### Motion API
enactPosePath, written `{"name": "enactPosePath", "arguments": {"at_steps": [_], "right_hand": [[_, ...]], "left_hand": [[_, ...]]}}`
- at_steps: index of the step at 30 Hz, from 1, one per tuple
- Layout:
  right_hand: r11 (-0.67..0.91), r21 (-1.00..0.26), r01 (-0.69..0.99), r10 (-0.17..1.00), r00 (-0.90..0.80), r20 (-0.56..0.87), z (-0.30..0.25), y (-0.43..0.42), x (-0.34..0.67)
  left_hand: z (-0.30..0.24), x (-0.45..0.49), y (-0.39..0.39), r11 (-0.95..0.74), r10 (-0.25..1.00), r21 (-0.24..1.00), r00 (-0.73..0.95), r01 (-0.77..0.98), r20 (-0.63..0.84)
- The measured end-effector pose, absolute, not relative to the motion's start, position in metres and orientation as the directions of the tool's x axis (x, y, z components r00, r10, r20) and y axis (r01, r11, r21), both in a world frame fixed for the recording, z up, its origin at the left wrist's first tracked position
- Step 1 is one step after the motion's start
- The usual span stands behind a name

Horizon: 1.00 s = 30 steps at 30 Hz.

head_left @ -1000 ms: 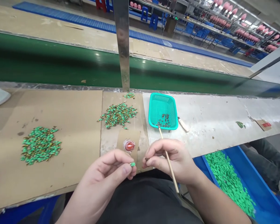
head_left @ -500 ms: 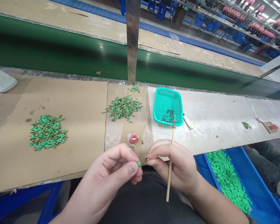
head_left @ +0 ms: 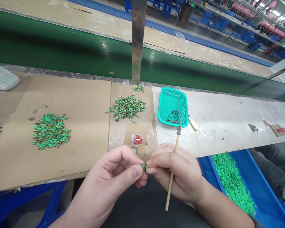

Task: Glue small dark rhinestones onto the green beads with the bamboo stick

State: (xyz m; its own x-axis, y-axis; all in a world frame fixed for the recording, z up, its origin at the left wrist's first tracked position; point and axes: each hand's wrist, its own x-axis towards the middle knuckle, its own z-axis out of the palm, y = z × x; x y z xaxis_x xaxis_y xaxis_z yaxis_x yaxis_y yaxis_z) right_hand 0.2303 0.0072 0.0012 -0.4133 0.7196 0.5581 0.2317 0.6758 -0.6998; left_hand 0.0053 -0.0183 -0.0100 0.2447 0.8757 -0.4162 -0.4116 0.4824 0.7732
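The left hand [head_left: 118, 180] and the right hand [head_left: 180, 177] meet in front of the teal basket [head_left: 162, 101], nearer to the person than the counter [head_left: 223, 126] edge. The fingers of the left hand pinch a small green piece [head_left: 144, 166] between thumb and forefinger. The fingers of the right hand press on the same piece from the other side (whether they hold something of their own, I cannot tell). The right hand also grips a thin wooden stick [head_left: 175, 148], with its dark tip just before the basket's near rim. Left of the basket lies a pile of green pieces [head_left: 127, 108], and a small red cap [head_left: 137, 139] sits in front of this pile.
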Motion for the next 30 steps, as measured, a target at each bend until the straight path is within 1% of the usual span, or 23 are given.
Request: {"name": "enactPosePath", "arguments": {"at_steps": [4,7,10,12,17,21,25,30], "right_hand": [[0.714,-0.64,0.283,0.683,-0.482,0.549,0.01,0.007,0.234],[0.732,-0.616,0.291,0.653,-0.557,0.513,0.019,0.01,0.238],[0.741,-0.608,0.287,0.637,-0.586,0.5,0.025,0.012,0.238],[0.741,-0.612,0.275,0.636,-0.581,0.509,0.024,0.013,0.237],[0.732,-0.632,0.255,0.645,-0.557,0.523,0.013,0.013,0.234],[0.741,-0.612,0.275,0.656,-0.488,0.575,0.007,0.012,0.234],[0.703,-0.65,0.287,0.703,-0.418,0.576,0.005,0.012,0.233],[0.725,-0.642,0.249,0.676,-0.437,0.593,0.005,0.01,0.232]], "left_hand": [[-0.002,0.007,-0.017,0.474,0.88,0.807,0.16,-0.353,-0.447],[-0.005,0.004,-0.014,0.428,0.902,0.856,0.201,-0.291,-0.383],[-0.008,0.001,-0.013,0.373,0.926,0.894,0.165,-0.247,-0.34],[-0.009,0.001,-0.014,0.362,0.931,0.901,0.14,-0.239,-0.337],[-0.01,0.002,-0.014,0.392,0.916,0.867,0.218,-0.309,-0.336],[-0.011,0.001,-0.012,0.401,0.912,0.841,0.249,-0.364,-0.327],[-0.012,0.002,-0.011,0.365,0.923,0.858,0.263,-0.361,-0.282],[-0.014,0.002,-0.017,0.311,0.947,0.894,0.189,-0.321,-0.261]]}}
